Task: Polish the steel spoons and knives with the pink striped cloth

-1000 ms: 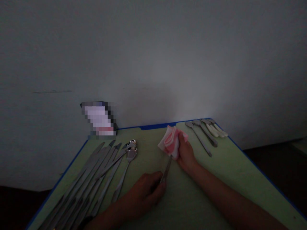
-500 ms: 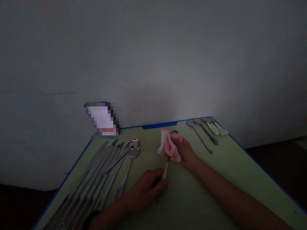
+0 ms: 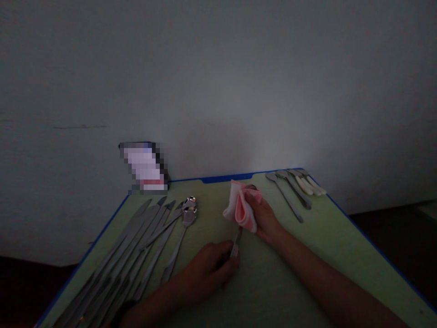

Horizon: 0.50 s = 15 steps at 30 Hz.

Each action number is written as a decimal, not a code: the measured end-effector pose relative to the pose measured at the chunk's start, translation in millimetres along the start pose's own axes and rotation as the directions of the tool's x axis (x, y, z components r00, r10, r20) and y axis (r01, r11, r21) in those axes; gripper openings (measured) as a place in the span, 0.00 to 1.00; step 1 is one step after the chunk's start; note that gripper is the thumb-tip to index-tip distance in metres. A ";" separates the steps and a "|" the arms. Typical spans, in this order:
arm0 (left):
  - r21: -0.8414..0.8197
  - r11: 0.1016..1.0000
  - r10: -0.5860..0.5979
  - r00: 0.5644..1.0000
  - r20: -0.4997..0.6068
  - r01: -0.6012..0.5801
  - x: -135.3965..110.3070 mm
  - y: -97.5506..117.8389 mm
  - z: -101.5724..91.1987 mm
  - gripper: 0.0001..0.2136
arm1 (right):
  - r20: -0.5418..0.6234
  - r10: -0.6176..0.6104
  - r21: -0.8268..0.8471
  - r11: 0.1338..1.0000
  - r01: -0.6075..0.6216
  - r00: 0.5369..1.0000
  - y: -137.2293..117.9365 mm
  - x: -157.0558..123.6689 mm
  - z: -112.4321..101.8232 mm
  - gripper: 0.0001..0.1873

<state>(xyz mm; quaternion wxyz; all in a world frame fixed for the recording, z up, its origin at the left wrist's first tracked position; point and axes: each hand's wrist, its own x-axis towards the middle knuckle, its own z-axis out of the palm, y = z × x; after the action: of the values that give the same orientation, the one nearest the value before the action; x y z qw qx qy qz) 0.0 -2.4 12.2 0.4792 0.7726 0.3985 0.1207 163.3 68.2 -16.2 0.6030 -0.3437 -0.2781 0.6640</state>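
Near the middle of the green table (image 3: 273,282), my left hand (image 3: 213,273) is closed around the handle of a metal spoon (image 3: 237,239). My right hand (image 3: 261,212) grips a folded pink and white cloth (image 3: 243,209), which is wrapped around the upper part of the spoon. A bit of the spoon's bowl shows above the cloth; the rest of it is hidden. Left of my left hand lie two metal spoons (image 3: 189,216), one resting across several table knives (image 3: 136,237) set side by side.
At the back right lie several spoons (image 3: 287,196), some with white handles (image 3: 307,186). A phone with a blurred screen (image 3: 145,166) leans against the grey wall (image 3: 218,82) at the back left. A blue edge (image 3: 227,177) borders the table.
The view has shifted slightly. Both hands keep their hold on the spoon and the cloth, with hardly any movement between them.
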 end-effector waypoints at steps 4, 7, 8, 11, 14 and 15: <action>-0.005 1.000 0.015 1.000 -0.010 -0.015 1.1 -1.5 0.0 0.12 | -0.045 0.008 0.043 0.999 -0.006 0.999 2.1 4.7 -0.3 0.18; -0.002 1.000 0.015 1.000 0.002 -0.015 0.7 0.0 -1.1 0.12 | -0.076 0.021 0.107 0.994 -0.013 0.997 1.8 7.1 0.0 0.16; -0.003 1.000 0.013 1.000 -0.002 -0.013 0.5 0.4 -1.1 0.13 | -0.075 0.032 0.123 0.992 -0.022 0.997 1.4 7.3 0.2 0.15; 0.006 1.000 0.008 1.000 -0.023 -0.008 -0.2 0.5 -1.1 0.13 | -0.028 0.036 0.107 0.994 -0.033 0.999 0.6 6.9 0.4 0.15; 0.023 1.000 0.005 1.000 -0.004 -0.005 -0.4 0.5 -2.9 0.13 | -0.015 0.001 0.046 0.999 0.000 1.000 1.2 7.2 -0.8 0.16; 0.025 1.000 0.006 1.000 0.009 -0.006 -0.5 0.8 -3.9 0.13 | -0.030 -0.012 0.036 0.999 0.013 0.999 1.5 7.8 -1.5 0.17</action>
<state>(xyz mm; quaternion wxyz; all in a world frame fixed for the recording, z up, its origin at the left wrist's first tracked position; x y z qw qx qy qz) -2.2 -0.4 14.9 0.4708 0.7803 0.3957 0.1136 163.3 75.7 -19.2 0.6174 -0.3407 -0.2593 0.6599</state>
